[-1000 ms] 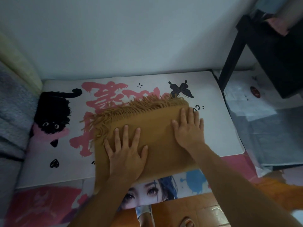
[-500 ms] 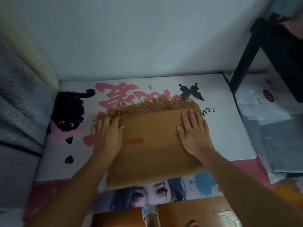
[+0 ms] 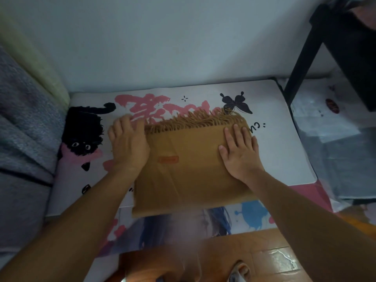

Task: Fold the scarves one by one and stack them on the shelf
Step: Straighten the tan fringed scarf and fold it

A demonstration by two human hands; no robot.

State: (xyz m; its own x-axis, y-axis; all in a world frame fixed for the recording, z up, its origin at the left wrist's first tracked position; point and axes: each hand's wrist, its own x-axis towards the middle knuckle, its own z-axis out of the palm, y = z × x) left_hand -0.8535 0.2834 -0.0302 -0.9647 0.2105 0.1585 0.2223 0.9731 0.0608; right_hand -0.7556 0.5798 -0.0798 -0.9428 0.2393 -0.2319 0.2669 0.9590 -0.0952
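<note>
My left hand (image 3: pixel 128 147) and right hand (image 3: pixel 240 153) press flat, fingers spread, on the folded tan fringed scarf (image 3: pixel 189 171) atop a printed cushion (image 3: pixel 284 143).

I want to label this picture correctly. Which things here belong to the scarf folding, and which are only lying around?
Part of the job:
- tan fringed scarf, folded on the mat
- left hand, on the scarf's left edge
- right hand, flat on its right side

Only lying around:
- printed mat under the scarf
- grey blanket
- black frame
- plastic bags
</note>
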